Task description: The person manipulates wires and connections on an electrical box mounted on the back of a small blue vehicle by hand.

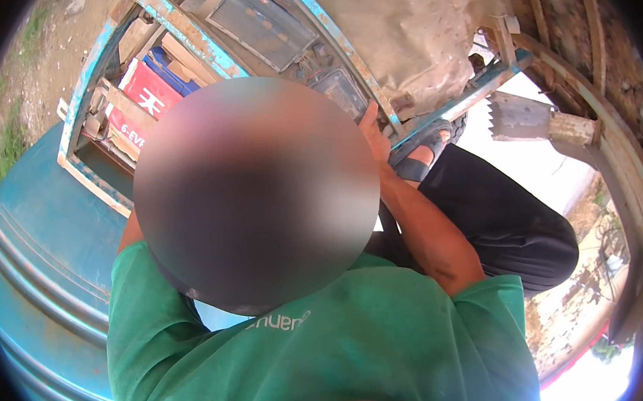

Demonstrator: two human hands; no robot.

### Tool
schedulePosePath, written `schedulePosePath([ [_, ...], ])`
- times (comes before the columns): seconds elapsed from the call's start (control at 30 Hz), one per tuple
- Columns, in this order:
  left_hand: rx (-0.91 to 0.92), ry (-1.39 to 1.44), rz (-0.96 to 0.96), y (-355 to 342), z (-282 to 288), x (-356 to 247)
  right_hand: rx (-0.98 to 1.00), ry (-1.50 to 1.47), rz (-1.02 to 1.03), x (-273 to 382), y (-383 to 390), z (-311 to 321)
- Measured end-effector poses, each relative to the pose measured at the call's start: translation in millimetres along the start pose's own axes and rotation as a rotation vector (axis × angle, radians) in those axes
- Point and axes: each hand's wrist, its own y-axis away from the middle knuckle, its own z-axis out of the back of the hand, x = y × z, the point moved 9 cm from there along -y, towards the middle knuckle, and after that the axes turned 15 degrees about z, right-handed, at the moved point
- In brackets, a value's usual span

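Partly hidden right hand (375, 136), one digit straight near blue frame (338, 43), grip unclear, left hand's fingers hidden.

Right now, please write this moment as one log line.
right hand: near blue metal frame | right hold: unclear | left hand: not visible

The bare right hand (375, 139) is stretched forward from a bent, green-sleeved right arm (430, 227); the left hand is hidden.
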Motion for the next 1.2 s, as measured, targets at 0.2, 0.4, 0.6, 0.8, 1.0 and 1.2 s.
schedulePosePath([
  [0.2,0.0,-0.023,0.038,-17.8,10.2,9.1,0.398,0.077,-0.031,21.9,-29.5,39.3],
  [0.4,-0.052,-0.134,0.177,10.3,-1.5,-3.5,0.415,0.126,-0.066,29.3,-36.6,47.9],
  [0.6,-0.112,-0.122,0.194,13.3,7.4,1.6,0.487,0.149,0.011,33.5,-48.3,33.5],
  [0.8,-0.244,-0.319,0.003,28.7,32.9,-15.7,0.608,0.178,-0.059,40.6,-54.0,37.7],
  [1.0,-0.202,-0.343,0.075,-3.8,48.0,-5.8,0.681,0.173,-0.034,44.6,-58.6,41.6],
  [1.2,-0.159,-0.368,0.045,-54.7,49.3,11.3,0.711,0.195,-0.017,10.8,-63.1,-6.1],
])
